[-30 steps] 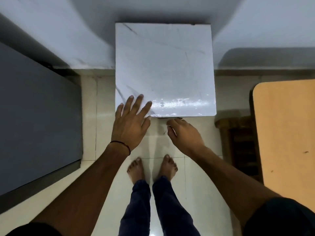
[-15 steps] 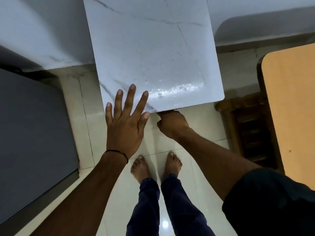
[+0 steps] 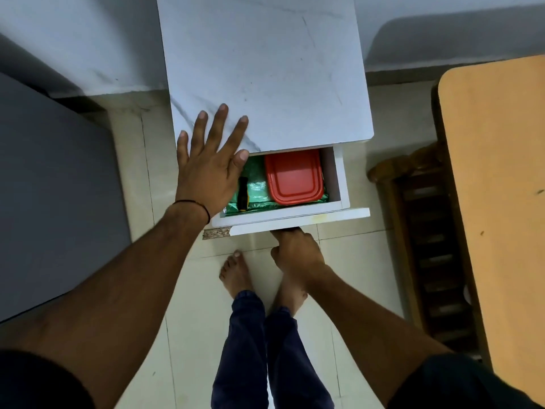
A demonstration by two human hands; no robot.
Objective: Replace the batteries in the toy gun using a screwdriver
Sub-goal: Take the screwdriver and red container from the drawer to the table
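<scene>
Under the tabletop [image 3: 265, 69] the drawer [image 3: 339, 184] sits partly out: right hand [image 3: 298, 255] grips its front, left hand [image 3: 209, 169] lies flat and splayed, bracing. Screwdriver [image 3: 242, 193] (black-and-yellow handle) lies beside the red box [image 3: 293, 177]; pull straight, I'd say. No toy gun visible.

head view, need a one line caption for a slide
Left hand braces the white marble-look cabinet top while the right hand grips the open drawer, revealing a red-lidded box and screwdriver.

No readable text, labels, brands or numbers anywhere in view.
</scene>
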